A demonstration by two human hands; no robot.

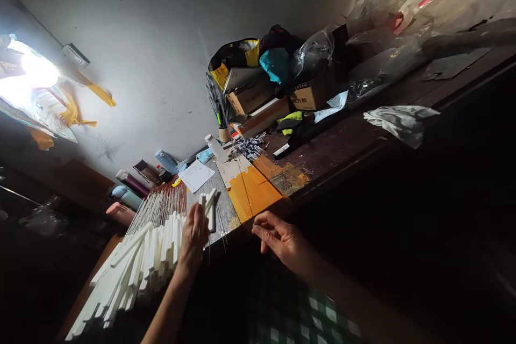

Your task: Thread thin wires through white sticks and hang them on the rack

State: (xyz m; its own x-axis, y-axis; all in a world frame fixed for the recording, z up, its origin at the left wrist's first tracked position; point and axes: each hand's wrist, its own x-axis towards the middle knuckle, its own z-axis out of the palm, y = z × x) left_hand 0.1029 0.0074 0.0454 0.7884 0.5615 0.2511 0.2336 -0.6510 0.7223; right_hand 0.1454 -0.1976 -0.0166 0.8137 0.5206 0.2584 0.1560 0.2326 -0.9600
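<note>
Clutter crowds a dark wooden table (355, 140) pushed against a grey wall (161, 37), with a lit window or lamp (32, 72) glaring at the far left and yellow tape (100, 94) stuck beside it. An orange patch (252, 193) covers part of the table near the edge. Cardboard boxes (258, 99) stand at the back among plastic bags (382, 59); one box carries printed characters too small to read. A sheet of paper (196, 174) with faint lines lies beside a small white bottle (215, 148), and its writing is not legible.

White strips (141, 263) lie fanned in a thick stack at the lower left, thin wires (161, 207) spread above them. The left hand (194, 236) is closed around a few white strips, holding them upright over the stack. The right hand (280, 236) hangs just off the table edge, fingers loosely curled, holding nothing that can be seen.
</note>
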